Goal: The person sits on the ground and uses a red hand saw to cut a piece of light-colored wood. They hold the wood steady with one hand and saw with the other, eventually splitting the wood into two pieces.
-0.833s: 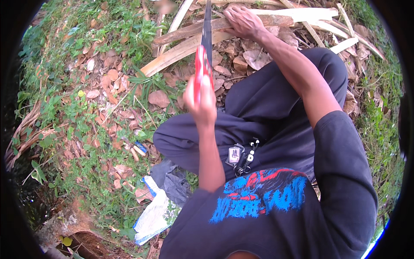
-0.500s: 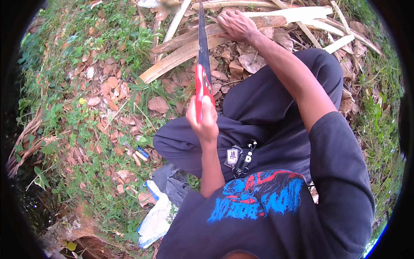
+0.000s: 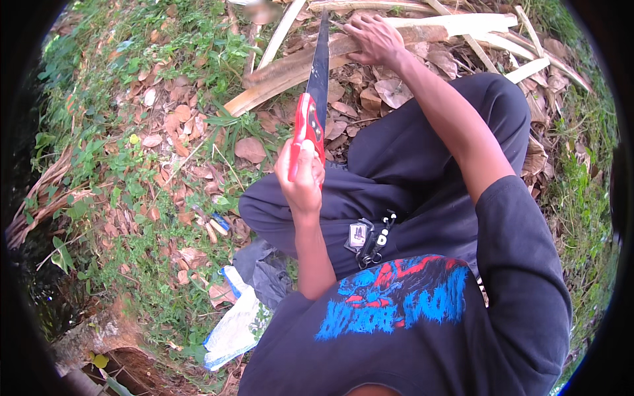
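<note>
Left hand (image 3: 302, 177): is being kept clenched around the red handle (image 3: 302, 129) of a hand saw, raised in front of the lap, thumb side up.
Hand saw blade (image 3: 319, 71): is being pointed away from the body, its dark tip reaching over the long pale wooden piece; whether the teeth are touching the wood cannot be told.
Right hand (image 3: 374, 39): is being pressed, fingers spread and curled, onto the wooden piece (image 3: 290, 72), pinning it against the ground just right of the blade.
Where the wood lies: it is being held slanted across dry leaves, ahead of the knees, among other split pale strips (image 3: 462, 25).
Handling, saw: is being judged light and stiff, the blade thin and likely to flex sideways; the moulded handle is the only safe hold, the toothed edge being sharp.
Handling, wood: is being judged dry, rigid and fairly light, rough and splintery rather than slippery; it is best gripped on its broad bark side, well clear of the cutting line.
Containers: a crumpled white bag (image 3: 232, 325) and a dark cloth bundle (image 3: 267, 277) are lying beside the left thigh; what is inside cannot be told.
Around: small cylindrical items (image 3: 216, 226) are lying in the grass near the knee.
</note>
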`<state>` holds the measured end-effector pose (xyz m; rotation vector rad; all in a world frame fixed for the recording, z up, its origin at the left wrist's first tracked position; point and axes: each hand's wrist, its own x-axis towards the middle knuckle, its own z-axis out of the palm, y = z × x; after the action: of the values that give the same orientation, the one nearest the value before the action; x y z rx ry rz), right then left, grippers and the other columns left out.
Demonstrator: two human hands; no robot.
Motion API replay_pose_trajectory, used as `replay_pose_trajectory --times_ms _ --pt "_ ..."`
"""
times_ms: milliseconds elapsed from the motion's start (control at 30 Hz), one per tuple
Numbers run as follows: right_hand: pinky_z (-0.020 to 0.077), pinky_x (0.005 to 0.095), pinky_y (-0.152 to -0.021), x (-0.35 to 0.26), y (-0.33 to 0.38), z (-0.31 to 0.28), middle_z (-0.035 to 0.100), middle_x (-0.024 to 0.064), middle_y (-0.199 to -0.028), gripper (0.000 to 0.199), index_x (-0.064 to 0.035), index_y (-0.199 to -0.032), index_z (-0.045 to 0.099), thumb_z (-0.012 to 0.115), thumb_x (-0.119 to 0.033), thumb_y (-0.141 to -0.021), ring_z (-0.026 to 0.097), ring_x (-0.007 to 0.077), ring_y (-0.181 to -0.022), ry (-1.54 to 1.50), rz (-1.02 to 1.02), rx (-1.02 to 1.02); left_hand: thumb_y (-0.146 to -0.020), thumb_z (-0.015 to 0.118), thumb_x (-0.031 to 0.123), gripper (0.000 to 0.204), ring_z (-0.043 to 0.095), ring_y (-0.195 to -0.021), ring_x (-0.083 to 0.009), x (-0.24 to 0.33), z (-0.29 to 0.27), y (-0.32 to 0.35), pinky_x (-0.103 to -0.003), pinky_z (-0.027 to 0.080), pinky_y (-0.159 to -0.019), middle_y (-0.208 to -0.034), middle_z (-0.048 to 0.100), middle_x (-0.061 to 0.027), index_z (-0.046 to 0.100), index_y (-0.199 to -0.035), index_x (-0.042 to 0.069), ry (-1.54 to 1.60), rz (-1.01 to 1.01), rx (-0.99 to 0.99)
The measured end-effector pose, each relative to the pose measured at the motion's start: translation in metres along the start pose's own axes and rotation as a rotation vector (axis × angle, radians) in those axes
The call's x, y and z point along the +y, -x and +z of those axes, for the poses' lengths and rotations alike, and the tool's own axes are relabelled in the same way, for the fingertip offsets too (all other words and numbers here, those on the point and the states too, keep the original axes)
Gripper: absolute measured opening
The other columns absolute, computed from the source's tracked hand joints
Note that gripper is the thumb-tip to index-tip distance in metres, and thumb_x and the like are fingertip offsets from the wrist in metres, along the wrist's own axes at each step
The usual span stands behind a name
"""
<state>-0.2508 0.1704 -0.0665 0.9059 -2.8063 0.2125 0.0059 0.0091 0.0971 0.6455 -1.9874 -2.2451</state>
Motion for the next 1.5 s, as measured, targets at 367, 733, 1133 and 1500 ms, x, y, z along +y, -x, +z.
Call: replay_pose_trajectory --times_ms 367,733,1133,1500 --pt "0.0497 0.0433 -0.079 -0.009 -0.020 -0.010 0.068 0.0177 -0.090 0.073 -0.0023 -0.108 0.065 0.030 -0.065 -0.095 0.066 0.0276 -0.088 -0.241 0.244 -0.293 -0.098 0.049 0.016 0.028 0.028 -0.040 -0.0042 -0.011 0.026 0.008 -0.021 0.024 -0.039 -0.051 0.034 0.0034 0.042 -0.073 0.007 0.009 0.116 0.077" --pt "0.0557 0.0433 -0.079 0.017 -0.031 0.018 0.070 0.0153 -0.098 0.042 -0.0084 -0.120 0.059 0.059 -0.012 -0.078 0.069 0.0290 -0.091 -0.208 -0.044 0.020 -0.097 0.055 0.015 0.015 0.035 -0.046 -0.0020 -0.002 0.026 -0.017 -0.020 0.027 -0.039 -0.061 0.041 0.0044 0.048 -0.086 0.007 0.151 0.044 0.081" --pt "0.0533 0.0392 -0.061 -0.005 -0.038 -0.007 0.068 0.0122 -0.066 0.047 -0.0111 -0.067 0.068 0.037 -0.037 -0.092 0.069 0.0236 -0.062 -0.150 0.339 -0.079 -0.097 0.053 0.012 0.014 0.034 -0.045 -0.0018 0.001 0.026 -0.009 -0.019 0.027 -0.040 -0.059 0.040 0.0045 0.048 -0.085 0.007 0.095 0.037 0.058" --pt "0.0523 0.0384 -0.060 -0.004 -0.040 -0.011 0.068 0.0147 -0.066 0.051 -0.0094 -0.061 0.068 0.034 -0.035 -0.091 0.067 0.0235 -0.061 -0.199 0.409 -0.098 -0.095 0.049 0.011 0.014 0.031 -0.043 -0.0025 0.025 0.027 -0.021 -0.020 0.024 -0.039 -0.056 0.038 0.0039 0.049 -0.082 0.004 0.050 -0.010 0.047"
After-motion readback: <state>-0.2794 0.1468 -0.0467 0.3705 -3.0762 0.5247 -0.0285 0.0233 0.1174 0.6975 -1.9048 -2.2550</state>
